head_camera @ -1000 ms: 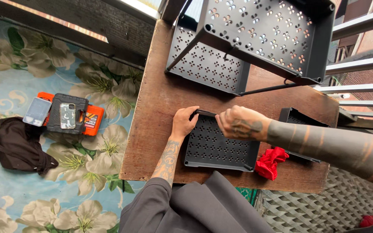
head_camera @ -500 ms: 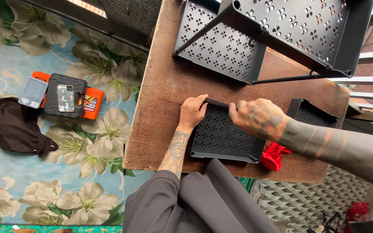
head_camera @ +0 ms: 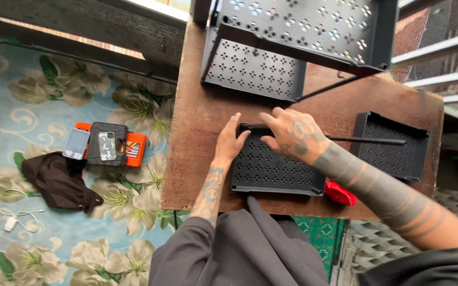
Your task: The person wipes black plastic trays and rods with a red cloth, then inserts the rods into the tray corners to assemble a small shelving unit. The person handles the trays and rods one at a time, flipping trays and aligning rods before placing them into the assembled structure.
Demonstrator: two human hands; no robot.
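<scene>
Right hand [head_camera: 295, 135] has shifted onto tray's far edge | left hand [head_camera: 231, 144] grips tray [head_camera: 274, 169] at its left far corner, right fingers curl over rim | tray near-centre on bench [head_camera: 197, 132] | rack [head_camera: 298, 37] far, second tray [head_camera: 393, 145] right

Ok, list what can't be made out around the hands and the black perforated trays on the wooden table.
All in the head view:
- Right hand: covers the near perforated tray's far edge, so its grip there is hidden.
- Left hand: palm contact with the tray's left corner is hidden.
- Thin black rod: its left end vanishes under the right hand.
- Assembled black shelf rack: cut off by the top edge.
- Red object: partly behind the forearm, kind unclear.
</scene>
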